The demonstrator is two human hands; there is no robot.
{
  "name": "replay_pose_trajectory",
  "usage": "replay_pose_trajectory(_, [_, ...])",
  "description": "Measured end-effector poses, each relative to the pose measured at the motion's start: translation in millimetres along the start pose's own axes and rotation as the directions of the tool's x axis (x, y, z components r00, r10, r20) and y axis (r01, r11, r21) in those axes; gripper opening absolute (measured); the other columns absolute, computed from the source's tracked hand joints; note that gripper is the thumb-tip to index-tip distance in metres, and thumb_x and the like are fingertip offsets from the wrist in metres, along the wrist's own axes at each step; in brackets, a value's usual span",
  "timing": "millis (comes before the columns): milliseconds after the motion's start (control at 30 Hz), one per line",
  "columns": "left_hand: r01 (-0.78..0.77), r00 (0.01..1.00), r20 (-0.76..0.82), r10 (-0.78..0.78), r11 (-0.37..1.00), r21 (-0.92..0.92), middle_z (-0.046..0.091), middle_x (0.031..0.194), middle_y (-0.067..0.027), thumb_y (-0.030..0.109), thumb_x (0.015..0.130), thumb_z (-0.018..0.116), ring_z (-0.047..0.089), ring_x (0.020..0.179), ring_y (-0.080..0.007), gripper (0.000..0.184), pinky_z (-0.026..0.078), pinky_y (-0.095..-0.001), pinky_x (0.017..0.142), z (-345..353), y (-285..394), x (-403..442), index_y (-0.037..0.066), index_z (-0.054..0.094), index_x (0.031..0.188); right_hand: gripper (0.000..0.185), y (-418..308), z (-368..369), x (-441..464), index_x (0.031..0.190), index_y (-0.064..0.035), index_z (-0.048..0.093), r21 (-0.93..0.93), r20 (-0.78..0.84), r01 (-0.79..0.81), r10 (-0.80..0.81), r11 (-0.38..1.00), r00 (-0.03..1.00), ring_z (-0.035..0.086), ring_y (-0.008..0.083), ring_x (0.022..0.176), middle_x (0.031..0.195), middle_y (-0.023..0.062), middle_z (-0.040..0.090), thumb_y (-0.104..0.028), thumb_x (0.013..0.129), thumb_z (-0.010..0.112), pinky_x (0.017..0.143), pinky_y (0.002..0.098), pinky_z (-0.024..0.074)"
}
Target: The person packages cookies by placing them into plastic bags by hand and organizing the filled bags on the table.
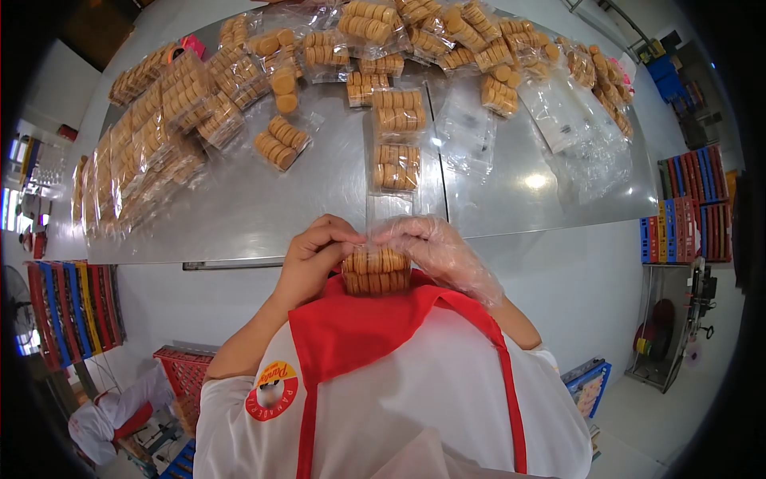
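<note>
Close to my chest hangs a clear bag of round cookies (pixel 377 273), stacked in two rows. My left hand (pixel 316 251), bare, pinches the top edge of this bag with thumb and fingers. In a thin clear plastic glove, my right hand (pixel 440 254) is closed on the same edge from the other side. The fingertips almost meet, and the bag's mouth is mostly hidden between them. Just beyond my hands on the steel table (pixel 319 191) lie two more bags of cookies in a line, a nearer one (pixel 396 168) and a farther one (pixel 400 113).
Many filled cookie bags (pixel 144 160) are heaped along the table's left side and far edge. One separate bag (pixel 282 144) lies left of centre. Flat clear plastic bags (pixel 467 132) are spread to the right. Stacked coloured crates (pixel 686 199) stand at right; a person (pixel 120 411) is at lower left.
</note>
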State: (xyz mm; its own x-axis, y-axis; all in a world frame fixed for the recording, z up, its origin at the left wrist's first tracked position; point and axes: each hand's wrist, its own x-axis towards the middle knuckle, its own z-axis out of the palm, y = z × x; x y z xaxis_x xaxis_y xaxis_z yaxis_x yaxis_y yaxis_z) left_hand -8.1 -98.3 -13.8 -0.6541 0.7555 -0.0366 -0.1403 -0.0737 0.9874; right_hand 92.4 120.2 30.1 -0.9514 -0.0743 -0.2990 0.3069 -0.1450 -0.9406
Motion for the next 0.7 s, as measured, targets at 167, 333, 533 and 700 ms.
replay_pose_trajectory(167, [-0.024,0.987,0.158,0.038,0.996,-0.089,0.054,0.124,-0.0078,-0.003,0.087,0.064,0.055,0.114,-0.0197,0.029,0.045,-0.0303,0.094,-8,5,-9,0.005,0.069,0.114,0.023,9,-1,-9,0.115,-0.0033,0.071,-0.092,0.068,0.147,-0.141,0.985,0.988,0.057,0.0207,0.124,0.127,0.0109,0.065,-0.012,0.096,0.061,0.107,0.0337,0.0424])
replay_pose_trajectory(333, [0.004,0.991,0.135,0.000,0.999,-0.033,0.054,0.127,-0.0087,-0.001,0.088,0.066,0.055,0.115,-0.0203,0.028,0.045,-0.0310,0.096,-8,-5,-11,0.005,0.069,0.115,0.025,27,-9,-8,0.119,-0.0037,0.069,0.004,0.108,0.228,-0.227,0.974,0.968,0.057,0.0263,0.125,0.130,0.0135,0.064,-0.009,0.095,0.061,0.109,0.0360,0.0417])
replay_pose_trajectory(533, [0.008,0.997,0.082,-0.007,1.000,-0.006,0.056,0.126,-0.0098,-0.002,0.090,0.062,0.056,0.115,-0.0199,0.020,0.045,-0.0320,0.097,2,-5,-4,0.002,0.071,0.107,0.045,26,-11,-12,0.130,-0.0023,0.060,-0.546,0.164,0.429,-0.410,0.720,0.897,0.055,0.0326,0.128,0.132,0.0177,0.061,-0.018,0.089,0.069,0.111,0.0413,0.0411])
replay_pose_trajectory(700, [0.021,0.999,0.024,-0.022,0.999,0.048,0.059,0.121,-0.0087,-0.001,0.088,0.063,0.059,0.110,-0.0193,0.015,0.047,-0.0315,0.095,22,5,15,0.000,0.070,0.102,0.088,-18,18,-20,0.153,-0.0038,0.027,-0.863,0.105,0.176,-0.172,0.474,0.980,0.050,0.0425,0.129,0.139,0.0266,0.051,-0.027,0.083,0.075,0.109,0.0465,0.0416])
